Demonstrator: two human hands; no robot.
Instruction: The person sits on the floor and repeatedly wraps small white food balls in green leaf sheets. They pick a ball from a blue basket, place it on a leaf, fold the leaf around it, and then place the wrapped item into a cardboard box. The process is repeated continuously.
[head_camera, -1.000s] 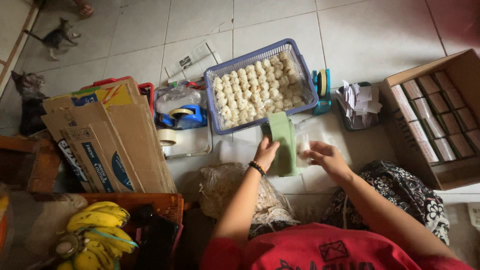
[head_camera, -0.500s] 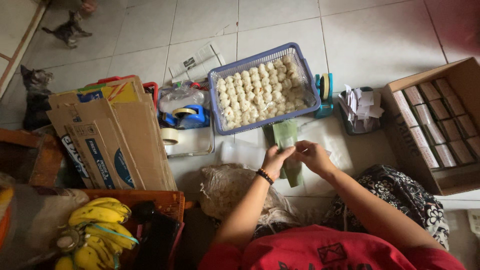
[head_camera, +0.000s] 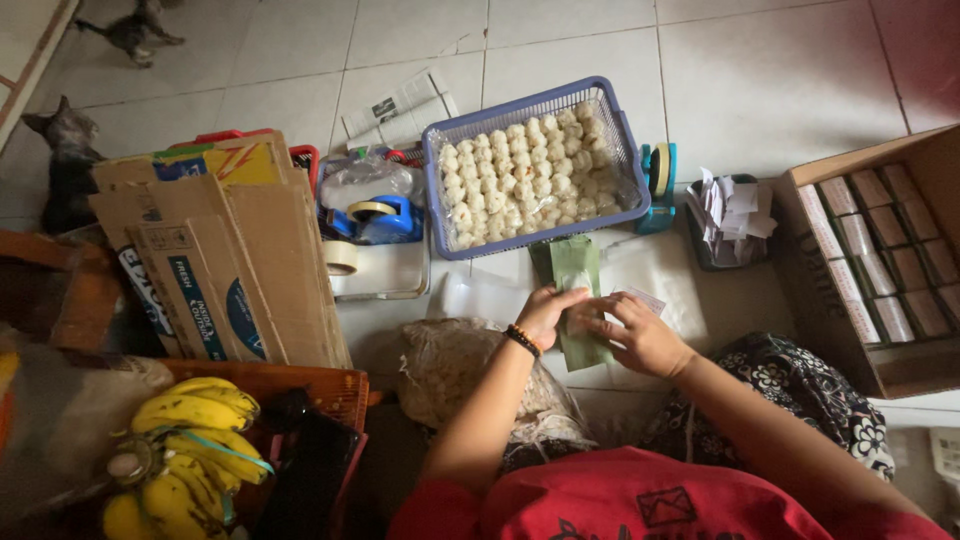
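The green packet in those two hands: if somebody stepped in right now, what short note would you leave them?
Left hand: gripping the long green packet at its left edge.
Right hand: holding the same packet from the right; both hands press it over the clear plastic sheet on the floor.
Nearby: blue basket of small pale round pieces just beyond the packet; open cardboard box with rows of wrapped packets on the right.
Done: rows already fill that box.
Left: the basket is full; this packet is not boxed.
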